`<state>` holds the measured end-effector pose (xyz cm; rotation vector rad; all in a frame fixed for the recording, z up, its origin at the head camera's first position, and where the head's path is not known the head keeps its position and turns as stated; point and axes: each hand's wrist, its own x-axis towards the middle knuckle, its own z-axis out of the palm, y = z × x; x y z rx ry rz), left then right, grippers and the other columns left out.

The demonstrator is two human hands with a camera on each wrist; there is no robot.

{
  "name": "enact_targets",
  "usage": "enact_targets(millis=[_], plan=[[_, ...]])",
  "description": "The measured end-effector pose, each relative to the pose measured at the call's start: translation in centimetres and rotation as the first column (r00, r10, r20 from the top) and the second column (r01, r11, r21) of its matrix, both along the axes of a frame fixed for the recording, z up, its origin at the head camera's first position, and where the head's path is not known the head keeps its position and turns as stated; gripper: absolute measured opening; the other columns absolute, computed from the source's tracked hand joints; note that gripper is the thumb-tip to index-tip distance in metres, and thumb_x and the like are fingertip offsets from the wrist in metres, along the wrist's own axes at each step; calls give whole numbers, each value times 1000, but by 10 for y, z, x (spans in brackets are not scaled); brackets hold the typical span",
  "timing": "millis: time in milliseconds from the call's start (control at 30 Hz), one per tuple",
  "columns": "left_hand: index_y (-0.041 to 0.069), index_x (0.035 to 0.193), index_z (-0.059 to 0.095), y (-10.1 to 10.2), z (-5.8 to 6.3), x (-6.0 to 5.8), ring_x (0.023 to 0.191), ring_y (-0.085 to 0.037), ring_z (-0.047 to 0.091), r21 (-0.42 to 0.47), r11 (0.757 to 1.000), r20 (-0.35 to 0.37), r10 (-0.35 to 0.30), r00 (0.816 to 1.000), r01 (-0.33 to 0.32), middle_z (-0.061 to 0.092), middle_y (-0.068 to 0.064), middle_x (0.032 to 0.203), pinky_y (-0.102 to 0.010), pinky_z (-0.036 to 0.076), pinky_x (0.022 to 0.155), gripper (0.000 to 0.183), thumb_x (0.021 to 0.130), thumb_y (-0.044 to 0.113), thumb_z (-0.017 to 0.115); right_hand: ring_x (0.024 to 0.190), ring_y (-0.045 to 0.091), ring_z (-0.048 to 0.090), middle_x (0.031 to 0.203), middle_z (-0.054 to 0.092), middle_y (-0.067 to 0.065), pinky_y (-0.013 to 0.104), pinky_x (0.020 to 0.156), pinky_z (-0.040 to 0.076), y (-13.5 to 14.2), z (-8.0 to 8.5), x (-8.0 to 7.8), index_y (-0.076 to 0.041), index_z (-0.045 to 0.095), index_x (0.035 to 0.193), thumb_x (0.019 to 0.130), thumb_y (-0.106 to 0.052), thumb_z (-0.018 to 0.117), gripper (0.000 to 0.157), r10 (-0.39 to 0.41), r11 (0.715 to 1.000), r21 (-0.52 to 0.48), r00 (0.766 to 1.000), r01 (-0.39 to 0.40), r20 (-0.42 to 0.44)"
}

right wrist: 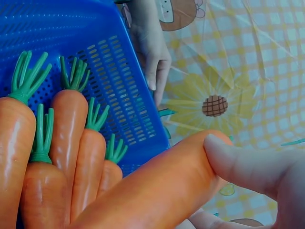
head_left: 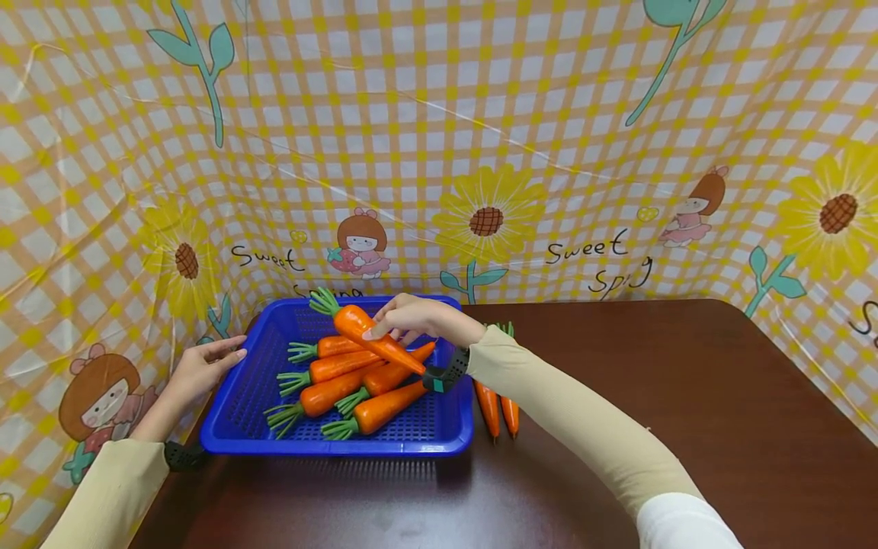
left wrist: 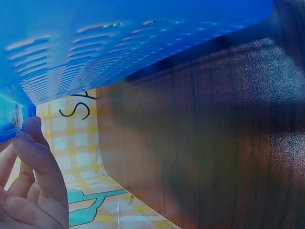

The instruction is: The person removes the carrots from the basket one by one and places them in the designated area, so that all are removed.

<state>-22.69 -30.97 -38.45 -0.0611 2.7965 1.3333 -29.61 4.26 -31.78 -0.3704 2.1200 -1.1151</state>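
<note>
My right hand (head_left: 418, 316) grips an orange carrot (head_left: 363, 326) by its thick upper part, over the blue basket (head_left: 336, 447). Its green stalks point to the back left and its thin tip reaches toward my wrist. In the right wrist view the thumb lies along the held carrot (right wrist: 162, 186). Beneath it, several carrots (head_left: 329, 393) lie in the basket, stalks mostly to the left. My left hand (head_left: 202, 370) pinches the basket's left rim between thumb and fingers; the left wrist view shows the fingertips at the edge of the basket wall (left wrist: 119, 52).
Two carrots (head_left: 488, 408) lie on the dark brown table (head_left: 617, 381) just right of the basket, partly hidden by my right forearm. A checked cloth (head_left: 411, 137) with sunflowers and cartoon girls stands as walls behind and at both sides.
</note>
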Motion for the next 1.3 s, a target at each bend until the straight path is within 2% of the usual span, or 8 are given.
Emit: enact_targets(millis=[133, 500, 700, 833, 933, 1100, 1300], plan=[[1, 143, 44, -1, -1, 2, 45, -8, 34, 8, 1000, 6, -3, 1000, 3, 35, 8, 55, -30, 39, 48, 59, 98, 38, 53, 98, 22, 63, 122, 62, 12, 35, 88, 54, 4, 0, 5, -2, 52, 136, 90, -26, 66, 54, 13, 1000, -2, 1000, -13, -13], [1, 143, 43, 0, 0, 3, 44, -7, 32, 12, 1000, 12, -9, 1000, 9, 33, 10, 53, -29, 39, 48, 58, 99, 37, 51, 107, 25, 60, 134, 56, 10, 36, 89, 53, 12, 4, 15, -3, 52, 136, 88, -29, 67, 57, 14, 1000, 2, 998, -14, -66], [0, 144, 42, 1, 2, 2, 46, -8, 36, 16, 1000, 11, -13, 1000, 13, 40, 8, 60, -29, 40, 49, 57, 100, 35, 51, 116, 29, 57, 137, 54, 12, 40, 94, 52, 19, 7, 18, -3, 52, 137, 89, -27, 67, 55, 17, 1000, -16, 998, -18, -61], [-1, 142, 44, 1, 4, 0, 48, -8, 38, -2, 1000, -13, -3, 1000, 3, 42, 7, 62, -28, 41, 50, 57, 99, 36, 51, 116, 30, 57, 136, 55, 13, 40, 94, 52, 24, 10, 18, -3, 52, 137, 89, -28, 66, 56, 8, 999, -37, 997, -11, -75], [0, 142, 44, 1, 5, 0, 47, -8, 37, -7, 1000, -9, 0, 1000, 0, 41, 8, 61, -28, 41, 49, 57, 99, 37, 52, 117, 30, 57, 139, 52, 12, 39, 93, 52, 29, 11, 19, -3, 50, 139, 89, -29, 66, 58, 3, 999, -44, 997, -6, -78], [1, 143, 44, 1, 3, 0, 48, -8, 39, -11, 1000, -3, -1, 1000, 1, 47, 7, 68, -28, 41, 50, 59, 98, 39, 52, 119, 29, 56, 141, 50, 12, 38, 91, 53, 37, 10, 21, -3, 48, 140, 89, -29, 65, 60, -5, 999, -51, 997, 1, -73], [0, 143, 44, 2, 2, 1, 50, -9, 40, -17, 1000, -2, 4, 1000, -4, 50, 5, 71, -28, 41, 50, 58, 99, 38, 51, 113, 27, 57, 137, 53, 12, 37, 90, 53, 48, 7, 25, -4, 52, 137, 88, -27, 66, 56, -23, 998, -55, 998, 20, -63]])
